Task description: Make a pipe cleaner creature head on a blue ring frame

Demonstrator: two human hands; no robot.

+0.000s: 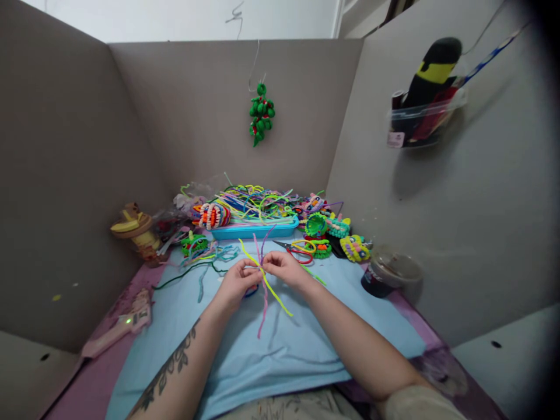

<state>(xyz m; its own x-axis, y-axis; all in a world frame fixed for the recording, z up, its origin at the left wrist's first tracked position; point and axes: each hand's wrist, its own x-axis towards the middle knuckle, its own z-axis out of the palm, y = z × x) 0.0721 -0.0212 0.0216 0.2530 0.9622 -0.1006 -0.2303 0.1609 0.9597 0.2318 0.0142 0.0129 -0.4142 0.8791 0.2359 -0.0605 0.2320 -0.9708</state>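
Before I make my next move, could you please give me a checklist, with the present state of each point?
1. Left hand gripping: ok, fingers pinch near where the yellow stem and pink stem cross.
2. Right hand gripping: ok, it pinches at the same crossing.
3. Stems fastened together: cannot tell, the fingers partly hide the crossing.
4. Scissors near: ok, just beyond the right hand, likely within reach.
5. Glue gun off: not ok, its green light is lit, so probably powered.
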